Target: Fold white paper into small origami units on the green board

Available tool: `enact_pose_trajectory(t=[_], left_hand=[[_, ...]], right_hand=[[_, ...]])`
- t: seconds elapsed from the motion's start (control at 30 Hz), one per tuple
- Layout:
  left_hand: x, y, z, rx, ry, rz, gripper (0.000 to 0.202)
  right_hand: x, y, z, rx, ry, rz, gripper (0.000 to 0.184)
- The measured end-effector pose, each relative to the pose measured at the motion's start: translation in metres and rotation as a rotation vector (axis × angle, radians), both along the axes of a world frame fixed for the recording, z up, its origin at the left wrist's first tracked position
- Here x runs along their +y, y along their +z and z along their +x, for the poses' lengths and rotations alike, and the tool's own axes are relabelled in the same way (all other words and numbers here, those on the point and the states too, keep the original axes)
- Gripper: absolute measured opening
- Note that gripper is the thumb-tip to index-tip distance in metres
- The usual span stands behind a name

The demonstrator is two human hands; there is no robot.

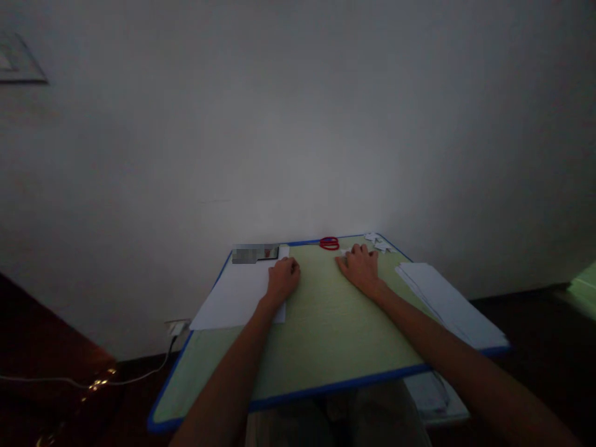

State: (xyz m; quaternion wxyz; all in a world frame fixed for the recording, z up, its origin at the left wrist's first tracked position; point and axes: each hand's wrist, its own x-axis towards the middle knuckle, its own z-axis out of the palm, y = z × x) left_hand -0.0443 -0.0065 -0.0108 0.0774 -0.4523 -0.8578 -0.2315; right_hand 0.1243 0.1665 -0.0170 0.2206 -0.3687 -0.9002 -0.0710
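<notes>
My left hand (283,279) rests at the right edge of a white sheet of paper (233,298) on the table's left side. Its fingers are curled in, and whether anything is between them is hidden. My right hand (361,266) lies palm down on the pale green tabletop (321,316), its fingers spread and bent. A small white paper piece (344,252) shows just past its fingers, partly covered by them. Between the hands, at the far edge, lies a pair of scissors with red handles (329,243).
A phone-like dark object (269,252), partly pixelated, lies atop the left paper. Folded white paper pieces (382,246) are at the far right corner. A stack of white paper (451,304) lies along the right edge. A grey wall (298,124) stands behind; a cable (153,371) hangs left.
</notes>
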Motion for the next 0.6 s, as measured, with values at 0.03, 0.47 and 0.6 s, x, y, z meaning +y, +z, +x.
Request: enact_pose_trajectory(t=[0.03, 0.47, 0.6], left_hand=[[0.0, 0.0, -0.001, 0.005, -0.001, -0.001, 0.016], [0.002, 0.001, -0.005, 0.018, -0.008, -0.002, 0.014], [0.002, 0.003, -0.003, 0.017, -0.003, -0.01, 0.014]], right_hand=[[0.002, 0.0, -0.001, 0.001, -0.018, -0.008, 0.057], [0.05, -0.006, -0.028, 0.071, -0.216, -0.183, 0.076], [0.052, -0.004, -0.028, 0.044, -0.184, -0.222, 0.08]])
